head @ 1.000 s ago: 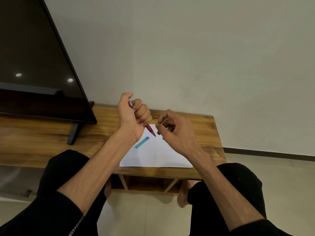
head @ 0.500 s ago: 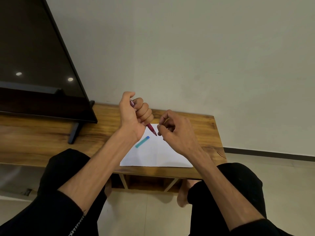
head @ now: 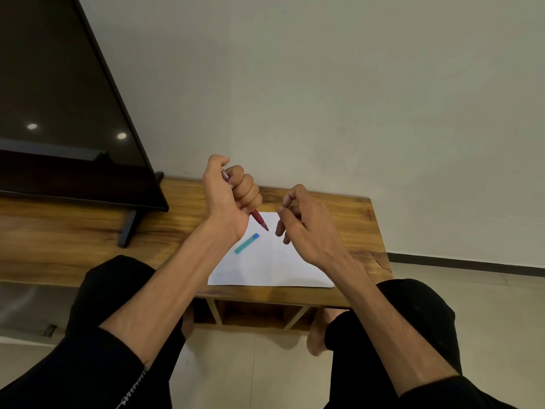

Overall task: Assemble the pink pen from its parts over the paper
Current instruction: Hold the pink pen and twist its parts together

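Black sleeves (head: pixel 59 379) pushed up the forearms, metal zip on the left one, black trousers (head: pixel 109 287), bare feet (head: pixel 315 340)

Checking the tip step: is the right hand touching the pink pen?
Apart. The head view shows white paper between the pink pen tip and the right hand fingertips.
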